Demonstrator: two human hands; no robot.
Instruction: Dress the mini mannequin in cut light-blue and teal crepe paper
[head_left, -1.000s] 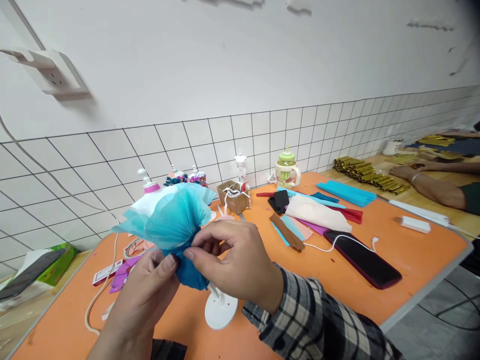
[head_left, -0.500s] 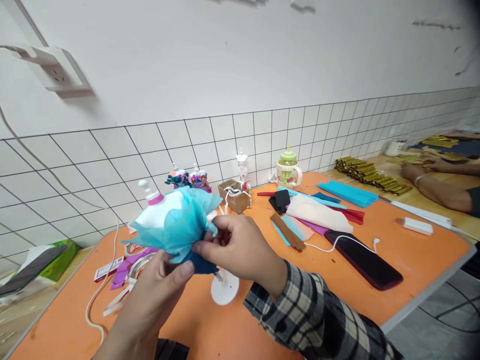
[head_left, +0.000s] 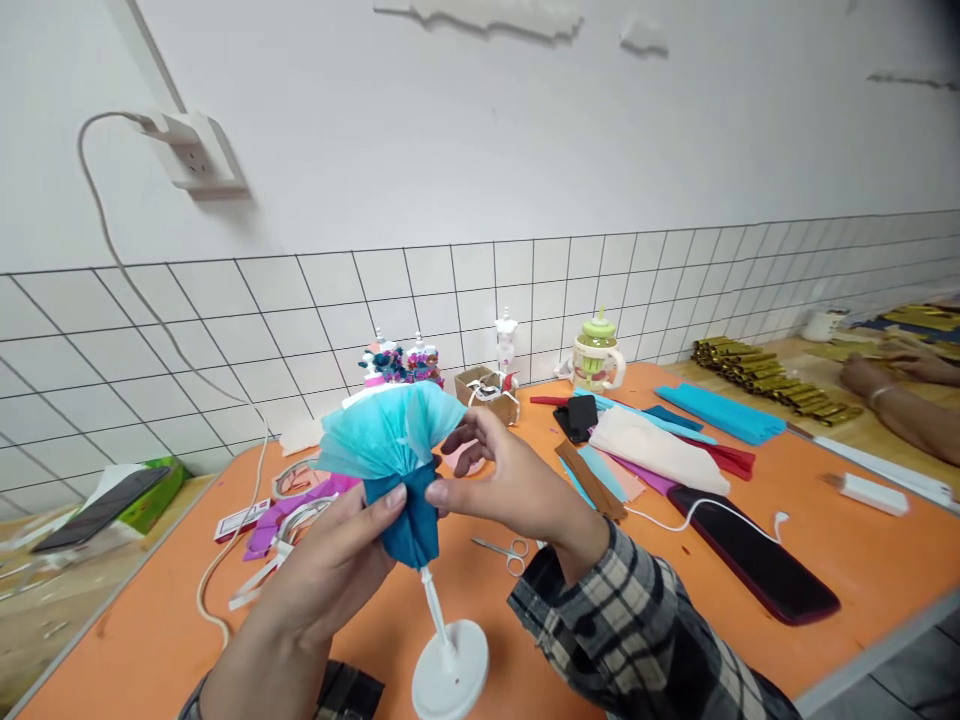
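A small white dress-form mannequin point(head_left: 431, 600) on a round base wears crepe paper. A pleated light blue fan point(head_left: 390, 430) spreads at the top, over a dark blue paper skirt point(head_left: 414, 535). My left hand point(head_left: 326, 565) is closed round the dressed mannequin from the left, its thumb pressing where the two blues meet. At the right edge, my right hand point(head_left: 525, 480) has its fingers apart and curved, the thumb tip touching the dark blue paper. Small scissors point(head_left: 510, 553) lie on the table behind the mannequin's stem.
On the orange table point(head_left: 637, 620) lie a phone point(head_left: 757, 555) with a white cable, crepe paper strips point(head_left: 660, 445) and a white plug point(head_left: 874, 495). A cup point(head_left: 598, 360), a cardboard box point(head_left: 487, 400) and decorated mannequins point(head_left: 405, 360) stand behind. Another person's hands point(head_left: 870, 380) work far right.
The mannequin has turned and tilted more upright, now showing the fan's pleats and the dark blue skirt. My right hand's pinch on the paper has loosened. The scissors have come into view.
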